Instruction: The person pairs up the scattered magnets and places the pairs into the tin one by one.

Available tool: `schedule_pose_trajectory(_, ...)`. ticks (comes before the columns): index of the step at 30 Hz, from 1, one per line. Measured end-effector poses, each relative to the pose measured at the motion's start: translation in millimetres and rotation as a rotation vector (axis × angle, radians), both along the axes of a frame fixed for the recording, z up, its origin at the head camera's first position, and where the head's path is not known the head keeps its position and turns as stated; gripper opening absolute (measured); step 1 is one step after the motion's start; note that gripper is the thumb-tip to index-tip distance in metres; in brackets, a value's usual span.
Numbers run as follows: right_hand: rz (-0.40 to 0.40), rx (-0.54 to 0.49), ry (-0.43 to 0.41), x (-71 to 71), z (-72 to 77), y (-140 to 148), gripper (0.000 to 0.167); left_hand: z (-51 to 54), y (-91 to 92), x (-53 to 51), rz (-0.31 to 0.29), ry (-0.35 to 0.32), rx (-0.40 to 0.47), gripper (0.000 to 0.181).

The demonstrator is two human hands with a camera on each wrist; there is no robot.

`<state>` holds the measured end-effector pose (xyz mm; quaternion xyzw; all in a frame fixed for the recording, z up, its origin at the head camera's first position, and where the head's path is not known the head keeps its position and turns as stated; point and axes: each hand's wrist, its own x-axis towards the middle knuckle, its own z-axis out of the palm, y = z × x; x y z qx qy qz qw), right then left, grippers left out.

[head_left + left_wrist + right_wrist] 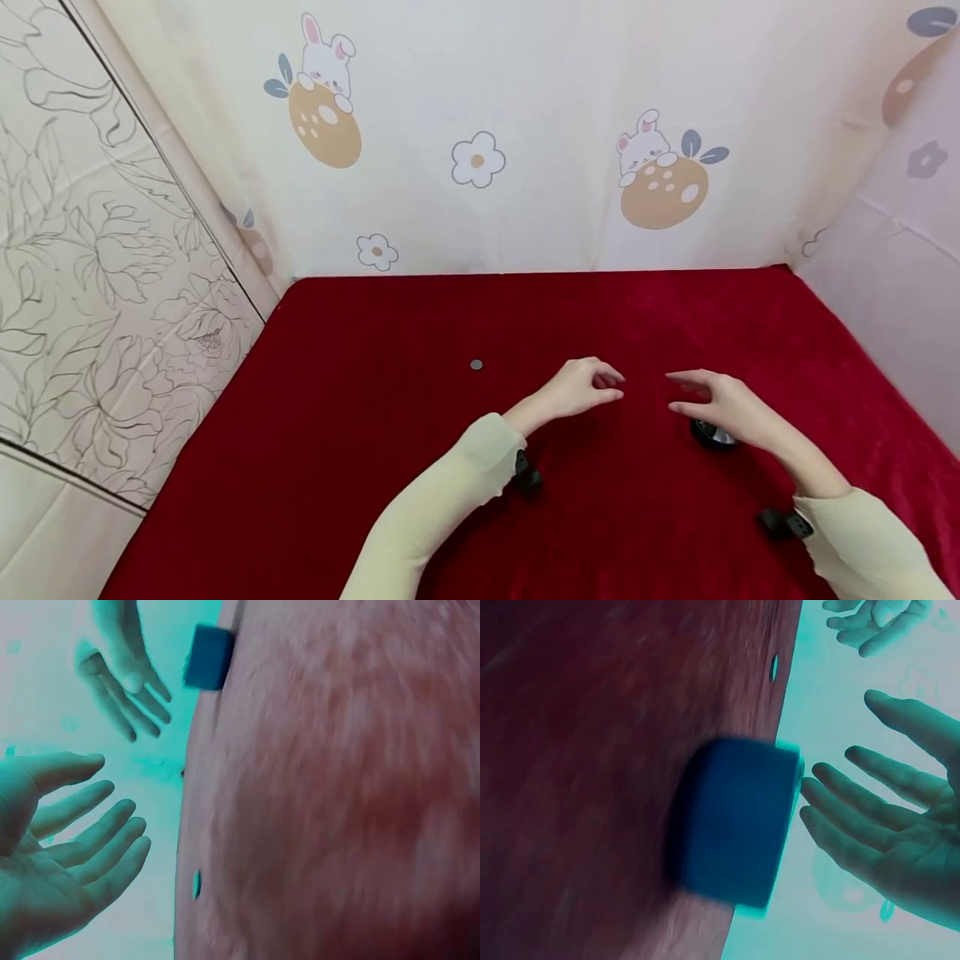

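Observation:
My left hand [576, 388] hovers over the red cloth, fingers loosely bent and holding nothing. Across from it, with a gap between the fingertips, is my right hand [723, 404], also holding nothing. Partly hidden beneath the right hand sits a round black object [712, 435] with a shiny, glassy-looking top; its kind is unclear. In the right wrist view it appears as a blurred, short, dark cylinder [735, 821] beside the spread fingers [855, 817]. A small flat grey disc [476, 364], like a coin, lies on the cloth to the left of the left hand.
Red velvety cloth [360, 400] covers the table. Behind it hangs a pale curtain [540, 100] printed with rabbits and flowers. A panel with line-drawn flowers [97, 233] stands at the left. Small black devices [527, 475] are on both wrists.

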<state>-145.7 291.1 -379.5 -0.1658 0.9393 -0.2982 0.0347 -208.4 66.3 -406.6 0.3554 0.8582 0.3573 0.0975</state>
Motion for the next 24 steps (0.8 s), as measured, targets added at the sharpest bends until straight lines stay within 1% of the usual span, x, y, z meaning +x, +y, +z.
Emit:
schedule_pose_trajectory(4,0.045,-0.02,0.022,-11.5,-3.1,-13.2,0.045,2.2,-21.2,-7.6,0.028,-0.036,0.021,0.028)
schedule_pose_trajectory(6,0.059,-0.028,0.027,-17.4,-4.2,-18.6,0.043,3.2,-31.7,-11.6,0.047,-0.04,0.02,0.028)
schedule_pose_trajectory(10,0.072,-0.05,0.007,-28.3,-6.6,-27.9,0.042,3.0,-53.5,-19.0,0.085,-0.036,0.01,0.029)
schedule_pose_trajectory(15,0.06,-0.08,-0.01,-41.3,-10.6,-39.1,0.039,1.8,-80.3,-27.0,0.131,-0.041,0.006,0.03)
schedule_pose_trajectory(19,0.027,-0.109,-0.038,-50.8,-15.4,-46.9,0.037,-2.1,-101.4,-33.3,0.163,-0.027,0.007,0.031)
schedule_pose_trajectory(24,0.017,-0.144,-0.06,-59.6,-22.4,-56.3,0.038,-6.8,-123.8,-37.6,0.197,-0.024,-0.041,0.03)
